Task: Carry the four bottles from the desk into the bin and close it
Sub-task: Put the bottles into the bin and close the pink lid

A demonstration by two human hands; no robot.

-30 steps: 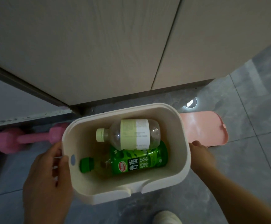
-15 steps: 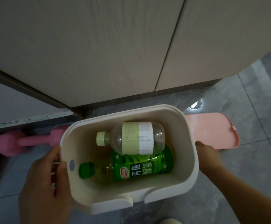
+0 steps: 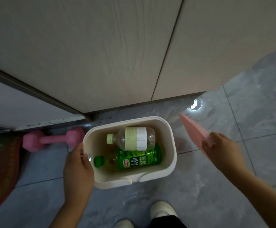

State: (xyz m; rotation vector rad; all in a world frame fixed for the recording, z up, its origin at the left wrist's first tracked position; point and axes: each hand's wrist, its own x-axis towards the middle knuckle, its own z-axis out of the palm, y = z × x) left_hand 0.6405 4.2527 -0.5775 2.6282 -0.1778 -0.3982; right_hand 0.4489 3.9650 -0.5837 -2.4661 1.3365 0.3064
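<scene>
Two bottles, clear [image 3: 134, 139] and green [image 3: 134, 159], one bin [image 3: 172, 145], one lid [image 3: 194, 130], one dumbbell [image 3: 51, 139].

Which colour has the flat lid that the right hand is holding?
Pink. The flat plastic lid in the right hand shows best in the head view.

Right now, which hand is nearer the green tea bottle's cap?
Left. The left hand grips the bin rim right beside the green tea bottle cap end. The right hand is off to the bin's right, holding the pink lid, clear of the bin.
</scene>
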